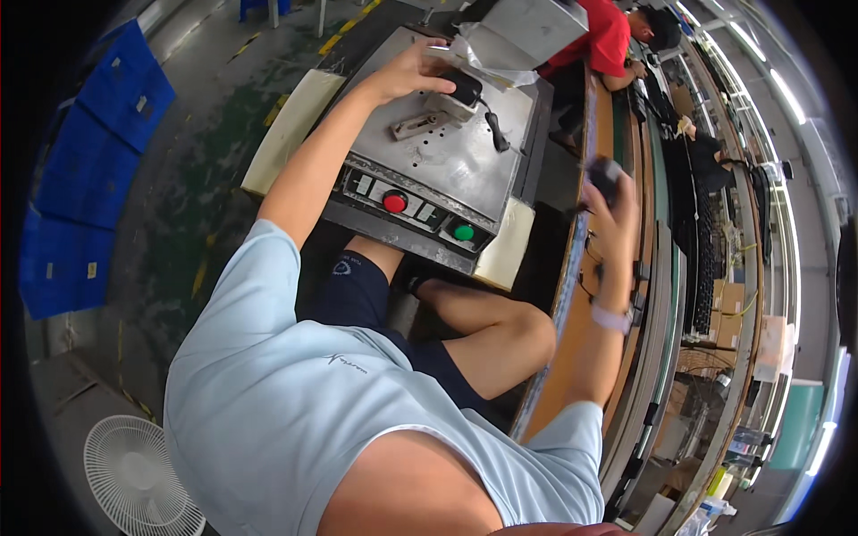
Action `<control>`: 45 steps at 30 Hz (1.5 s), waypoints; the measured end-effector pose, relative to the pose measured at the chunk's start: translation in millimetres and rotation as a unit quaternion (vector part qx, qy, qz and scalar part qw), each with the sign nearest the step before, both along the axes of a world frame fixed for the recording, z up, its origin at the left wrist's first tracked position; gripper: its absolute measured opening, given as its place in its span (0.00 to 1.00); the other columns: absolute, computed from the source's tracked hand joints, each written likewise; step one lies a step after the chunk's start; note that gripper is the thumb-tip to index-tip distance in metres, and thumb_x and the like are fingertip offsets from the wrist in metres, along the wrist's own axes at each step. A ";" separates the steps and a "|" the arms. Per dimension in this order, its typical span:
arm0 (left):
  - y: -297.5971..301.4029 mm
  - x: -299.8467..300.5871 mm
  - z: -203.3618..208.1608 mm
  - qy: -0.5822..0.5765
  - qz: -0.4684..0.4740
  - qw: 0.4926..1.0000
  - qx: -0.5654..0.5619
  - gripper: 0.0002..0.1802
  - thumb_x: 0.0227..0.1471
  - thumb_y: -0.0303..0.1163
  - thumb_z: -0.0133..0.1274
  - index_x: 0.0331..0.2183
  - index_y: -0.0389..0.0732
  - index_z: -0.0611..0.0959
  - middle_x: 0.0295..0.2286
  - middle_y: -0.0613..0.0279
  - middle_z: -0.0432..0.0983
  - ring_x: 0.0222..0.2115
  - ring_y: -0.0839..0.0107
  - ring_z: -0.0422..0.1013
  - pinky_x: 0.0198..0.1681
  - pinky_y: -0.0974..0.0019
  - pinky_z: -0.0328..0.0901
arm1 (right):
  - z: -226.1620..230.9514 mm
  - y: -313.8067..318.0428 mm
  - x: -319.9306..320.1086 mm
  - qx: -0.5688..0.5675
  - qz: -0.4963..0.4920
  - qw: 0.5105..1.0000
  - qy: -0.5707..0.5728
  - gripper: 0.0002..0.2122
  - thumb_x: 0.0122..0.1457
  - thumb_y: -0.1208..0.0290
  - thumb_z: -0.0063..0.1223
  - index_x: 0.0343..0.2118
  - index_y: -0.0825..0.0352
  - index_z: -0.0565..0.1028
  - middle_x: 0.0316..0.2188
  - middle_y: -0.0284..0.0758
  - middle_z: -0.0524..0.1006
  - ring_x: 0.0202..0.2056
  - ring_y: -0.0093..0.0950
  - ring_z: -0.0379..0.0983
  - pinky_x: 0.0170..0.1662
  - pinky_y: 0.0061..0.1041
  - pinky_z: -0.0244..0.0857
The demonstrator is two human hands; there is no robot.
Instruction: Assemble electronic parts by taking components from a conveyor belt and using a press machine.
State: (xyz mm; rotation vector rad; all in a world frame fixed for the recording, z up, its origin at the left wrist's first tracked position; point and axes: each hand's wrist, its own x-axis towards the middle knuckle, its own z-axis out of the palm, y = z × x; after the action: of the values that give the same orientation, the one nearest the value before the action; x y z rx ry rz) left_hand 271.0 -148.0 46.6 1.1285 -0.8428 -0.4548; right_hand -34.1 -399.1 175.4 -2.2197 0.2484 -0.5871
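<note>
My left hand [413, 73] reaches over the metal top of a bench machine [393, 125], its thumb and fingers closed about the near end of a black power adapter [465, 87]. That adapter sits on a small metal fixture [458, 111], and its short black cord [497, 132] hangs onto the metal top. A metal bracket [418, 126] lies beside the fixture. Off to the right, above the bench edge, my right hand [611, 219] grips a dark rounded thing [605, 176] smeared by motion; its kind does not show.
A red button [394, 202] and a green button [463, 233] face me on the machine's front. Along my right runs a long conveyor bench [585, 357]. A person in red [608, 37] leans over its far end. Blue bins [89, 170] and a white fan [143, 473] stand left.
</note>
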 end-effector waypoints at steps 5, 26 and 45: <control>66.3 -104.7 10.2 0.240 -0.060 0.936 -0.249 0.44 0.44 0.35 0.66 0.59 0.39 0.63 0.47 0.51 0.70 0.47 0.62 0.68 0.54 0.60 0.64 | -80.5 11.8 131.4 0.115 0.076 0.990 0.028 0.23 0.55 0.69 0.60 0.51 0.73 0.68 0.37 0.40 0.75 0.30 0.27 0.70 0.34 0.20 0.66; 128.0 -190.5 -45.4 0.021 0.318 0.937 0.140 0.24 0.44 0.19 0.56 0.46 0.41 0.72 0.33 0.62 0.75 0.33 0.71 0.70 0.39 0.71 0.65 | -103.8 108.4 20.6 -0.536 0.132 0.804 0.219 0.53 0.38 0.60 0.70 0.66 0.62 0.48 0.66 0.45 0.49 0.65 0.43 0.48 0.63 0.52 0.46; 86.8 -261.8 -23.5 0.306 -0.218 0.915 0.145 0.33 0.59 0.40 0.44 0.60 0.36 0.58 0.53 0.44 0.66 0.53 0.60 0.65 0.54 0.65 0.59 | -1.1 -251.6 -394.5 -0.232 -0.493 0.802 0.245 0.25 0.53 0.57 0.58 0.50 0.68 0.72 0.40 0.46 0.79 0.39 0.40 0.76 0.43 0.36 0.68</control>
State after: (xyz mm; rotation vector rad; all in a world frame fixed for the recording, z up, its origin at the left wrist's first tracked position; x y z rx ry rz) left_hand 9.2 -61.2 23.1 0.9691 -0.4682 -1.2692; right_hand -428.5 -650.6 174.4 -2.5668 1.7708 -0.6130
